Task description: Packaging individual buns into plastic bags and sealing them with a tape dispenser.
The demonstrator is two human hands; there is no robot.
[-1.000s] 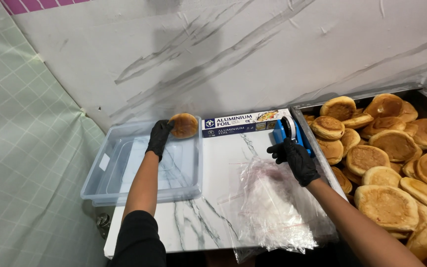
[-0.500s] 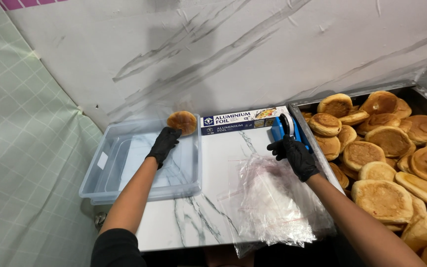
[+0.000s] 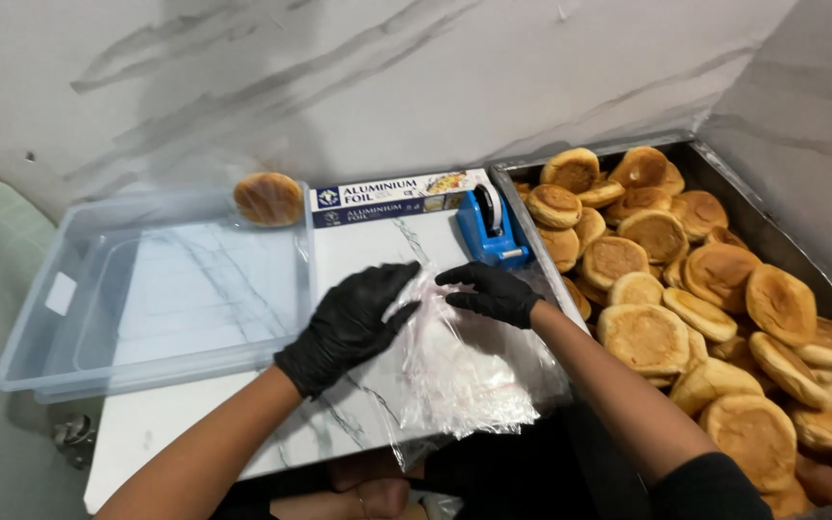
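Both my hands wear black gloves. My left hand [image 3: 353, 323] and my right hand [image 3: 488, 289] meet over a stack of clear plastic bags [image 3: 469, 371] on the marble board, fingers pinching at the top bag's upper edge. One bun [image 3: 269, 198] sits in the far right corner of the clear plastic bin [image 3: 40, 299]. A dark metal tray [image 3: 782, 246] on my right holds several round buns [image 3: 647, 332].
A long box of foil [image 3: 392, 197] lies along the back of the marble board [image 3: 358, 241]. A blue tape dispenser [image 3: 493, 226] stands beside the tray. A marble-patterned wall rises behind; a green checked surface lies at far left.
My left hand left the bun in the bin's corner and came right to the bags. My right hand stays on the bags. The camera moved closer.
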